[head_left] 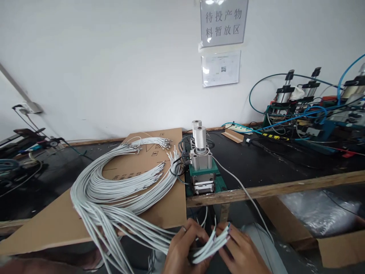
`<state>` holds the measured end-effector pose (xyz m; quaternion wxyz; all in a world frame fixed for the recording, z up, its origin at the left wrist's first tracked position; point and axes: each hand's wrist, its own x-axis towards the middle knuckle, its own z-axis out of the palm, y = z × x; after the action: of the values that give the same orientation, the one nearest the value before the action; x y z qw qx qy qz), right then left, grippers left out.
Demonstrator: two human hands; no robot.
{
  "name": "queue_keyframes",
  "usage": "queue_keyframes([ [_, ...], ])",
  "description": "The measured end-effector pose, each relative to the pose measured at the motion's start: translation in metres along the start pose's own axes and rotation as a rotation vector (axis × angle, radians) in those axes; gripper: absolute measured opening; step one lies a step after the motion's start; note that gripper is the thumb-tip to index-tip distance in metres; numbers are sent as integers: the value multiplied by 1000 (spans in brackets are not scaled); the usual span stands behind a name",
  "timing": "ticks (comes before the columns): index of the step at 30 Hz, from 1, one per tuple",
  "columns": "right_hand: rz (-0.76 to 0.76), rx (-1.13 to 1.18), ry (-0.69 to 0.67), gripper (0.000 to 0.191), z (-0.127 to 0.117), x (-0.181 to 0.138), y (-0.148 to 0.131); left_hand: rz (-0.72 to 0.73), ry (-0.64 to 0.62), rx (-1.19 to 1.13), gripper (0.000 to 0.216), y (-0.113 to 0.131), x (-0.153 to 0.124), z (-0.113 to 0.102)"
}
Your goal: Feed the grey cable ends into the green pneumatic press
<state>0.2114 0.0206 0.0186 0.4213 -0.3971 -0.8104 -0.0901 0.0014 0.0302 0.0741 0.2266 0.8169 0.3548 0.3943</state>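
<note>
Low in the head view, just off the bench's front edge, my left hand (185,249) is closed around a small bunch of white cables (212,245). The ends of this bunch point up and to the right. My right hand (241,249) grips those ends between its fingers, close beside the left. From the left hand, cables run back to a large looped bundle of white cables (91,186) on a flat cardboard sheet (171,215). Many of the bundle's tips fan out toward the right. Part of my fingers' hold is hidden behind the cables.
A small pneumatic press (201,161) with a green base stands at the bench edge beyond my hands. More pneumatic machines (285,95) with blue hoses sit at right. An open cardboard box (339,245) with clear plastic lies below the bench. A blurred limb (42,264) shows at lower left.
</note>
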Motion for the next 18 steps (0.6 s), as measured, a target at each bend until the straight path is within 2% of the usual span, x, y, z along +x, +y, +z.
queue_keyframes([
  [3,73,143,-114,36,0,-12,-7,-6,-69,-38,25,8,4,-6],
  [5,172,288,-29,36,-5,-12,-18,-11,-114,-44,37,9,5,-7],
  [7,364,462,159,31,-11,-3,-31,-24,-144,-40,43,8,5,-5],
  [9,556,673,268,24,-16,12,-44,-34,-180,-44,45,5,5,-4],
  [11,677,846,276,21,-16,26,-52,-51,-226,-47,46,1,5,-3],
  [13,745,981,235,27,-13,35,-55,-80,-246,-72,49,-1,4,-2],
  [15,791,1080,196,34,-8,37,-53,-122,-186,-106,49,1,3,-2],
  [18,832,1169,128,38,-4,31,-49,-185,46,-128,38,10,1,0],
])
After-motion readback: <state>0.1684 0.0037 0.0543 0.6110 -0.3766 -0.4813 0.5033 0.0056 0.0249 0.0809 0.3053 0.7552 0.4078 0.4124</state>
